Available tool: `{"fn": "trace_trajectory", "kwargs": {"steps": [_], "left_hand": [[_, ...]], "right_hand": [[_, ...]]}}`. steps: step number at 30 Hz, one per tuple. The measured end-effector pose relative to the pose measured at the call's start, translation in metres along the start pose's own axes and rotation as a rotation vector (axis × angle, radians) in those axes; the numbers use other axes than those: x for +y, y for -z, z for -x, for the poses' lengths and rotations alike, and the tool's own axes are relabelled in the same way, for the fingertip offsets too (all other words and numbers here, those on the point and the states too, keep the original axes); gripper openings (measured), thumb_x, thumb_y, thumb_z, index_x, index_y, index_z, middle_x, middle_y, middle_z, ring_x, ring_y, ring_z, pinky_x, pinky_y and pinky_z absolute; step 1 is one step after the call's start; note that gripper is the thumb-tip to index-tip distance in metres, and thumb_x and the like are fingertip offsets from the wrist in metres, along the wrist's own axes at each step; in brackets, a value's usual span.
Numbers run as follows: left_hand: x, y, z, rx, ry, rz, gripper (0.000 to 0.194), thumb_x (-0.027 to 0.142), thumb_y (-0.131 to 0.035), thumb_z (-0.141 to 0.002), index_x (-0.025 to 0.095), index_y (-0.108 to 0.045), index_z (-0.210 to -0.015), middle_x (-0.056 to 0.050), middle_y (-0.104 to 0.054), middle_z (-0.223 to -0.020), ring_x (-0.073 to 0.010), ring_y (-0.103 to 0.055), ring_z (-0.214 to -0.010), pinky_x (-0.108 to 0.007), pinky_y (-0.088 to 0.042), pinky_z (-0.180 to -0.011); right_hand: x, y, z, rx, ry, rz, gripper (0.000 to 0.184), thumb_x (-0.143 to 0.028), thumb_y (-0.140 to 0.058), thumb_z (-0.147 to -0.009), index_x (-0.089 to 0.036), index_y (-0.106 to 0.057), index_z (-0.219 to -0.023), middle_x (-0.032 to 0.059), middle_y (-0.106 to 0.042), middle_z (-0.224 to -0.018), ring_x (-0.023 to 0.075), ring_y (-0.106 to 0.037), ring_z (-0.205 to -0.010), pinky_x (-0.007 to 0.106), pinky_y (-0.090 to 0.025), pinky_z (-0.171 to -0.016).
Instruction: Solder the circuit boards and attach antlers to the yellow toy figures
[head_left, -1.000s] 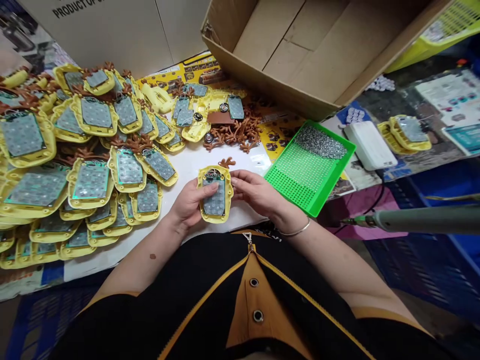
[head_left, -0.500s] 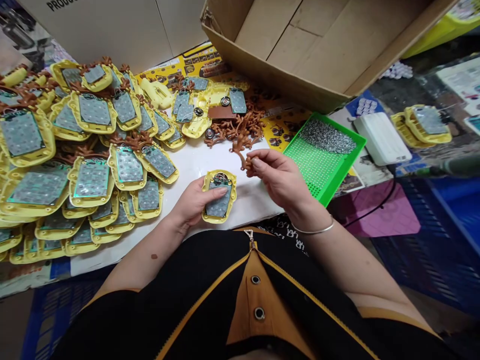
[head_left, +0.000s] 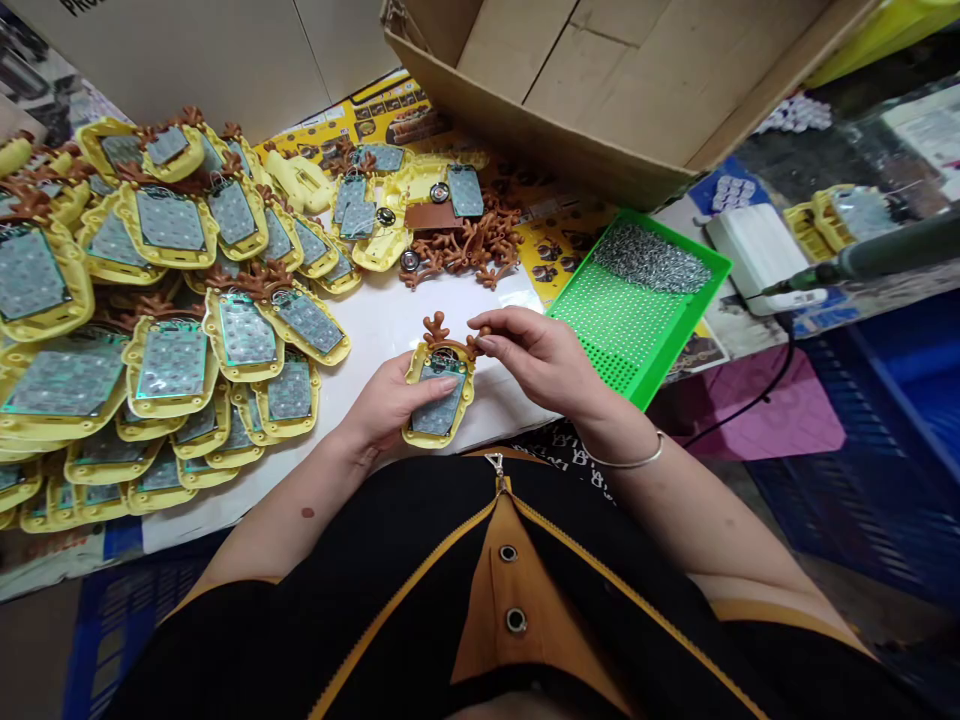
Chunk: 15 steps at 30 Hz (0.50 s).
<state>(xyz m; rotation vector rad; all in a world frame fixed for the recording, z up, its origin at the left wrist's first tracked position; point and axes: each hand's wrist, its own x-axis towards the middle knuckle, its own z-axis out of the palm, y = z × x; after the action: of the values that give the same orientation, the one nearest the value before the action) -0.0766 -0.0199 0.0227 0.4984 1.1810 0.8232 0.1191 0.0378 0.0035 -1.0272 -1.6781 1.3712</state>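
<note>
My left hand [head_left: 394,405] grips a yellow plastic toy shell [head_left: 427,437], its thumb lying over the grey-covered circuit board [head_left: 437,405] inside. Between the fingertips of my right hand [head_left: 532,355] is one end of a brown antler piece [head_left: 436,328]. That piece lies along the top edge of the shell, with its other branch standing up at the left. Whether it is seated in the shell I cannot tell. Behind my hands lies a heap of loose brown antler pieces [head_left: 480,240].
Many similar shells with boards and antlers [head_left: 176,225] are piled at the left. A green perforated tray [head_left: 637,345] holding small metal screws [head_left: 649,260] lies at the right. At the back stands an open cardboard box [head_left: 555,140]. A dark cylindrical tool [head_left: 892,250] juts in from the right.
My right hand has brought the antler piece from the heap's near edge down to the top of the shell. The dark tool has swung further into view at the right.
</note>
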Motion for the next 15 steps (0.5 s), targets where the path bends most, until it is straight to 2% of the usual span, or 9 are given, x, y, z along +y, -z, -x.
{"fn": "trace_trajectory", "kwargs": {"steps": [5, 11, 15], "left_hand": [[0.003, -0.002, -0.001, -0.039, 0.06, 0.048, 0.047, 0.03, -0.096, -0.055, 0.014, -0.071, -0.091, -0.004, -0.074, -0.081, -0.0168, -0.067, -0.067, -0.028, -0.054, -0.065], [0.002, -0.003, 0.0, -0.035, 0.046, 0.042, 0.048, 0.03, -0.097, -0.053, 0.014, -0.071, -0.088, -0.003, -0.072, -0.077, -0.0157, -0.066, -0.064, -0.027, -0.054, -0.062], [0.001, -0.001, -0.001, -0.034, 0.051, 0.007, 0.048, 0.031, -0.097, -0.052, 0.014, -0.071, -0.089, -0.003, -0.073, -0.078, -0.0166, -0.066, -0.066, -0.028, -0.054, -0.064]], "right_hand": [[0.004, -0.001, 0.001, -0.015, -0.059, -0.135, 0.035, -0.052, -0.071, -0.089, -0.021, -0.075, -0.106, 0.0042, -0.073, -0.094, 0.0163, -0.066, -0.086, 0.035, -0.055, -0.083], [0.008, -0.001, -0.001, -0.005, -0.037, -0.003, 0.03, -0.047, -0.07, -0.09, -0.02, -0.075, -0.103, 0.0051, -0.073, -0.095, 0.0177, -0.066, -0.087, 0.038, -0.054, -0.087], [0.011, 0.001, -0.001, -0.06, -0.105, -0.159, 0.035, -0.052, -0.075, -0.085, -0.02, -0.074, -0.101, 0.0058, -0.075, -0.097, 0.0176, -0.067, -0.089, 0.037, -0.057, -0.087]]}}
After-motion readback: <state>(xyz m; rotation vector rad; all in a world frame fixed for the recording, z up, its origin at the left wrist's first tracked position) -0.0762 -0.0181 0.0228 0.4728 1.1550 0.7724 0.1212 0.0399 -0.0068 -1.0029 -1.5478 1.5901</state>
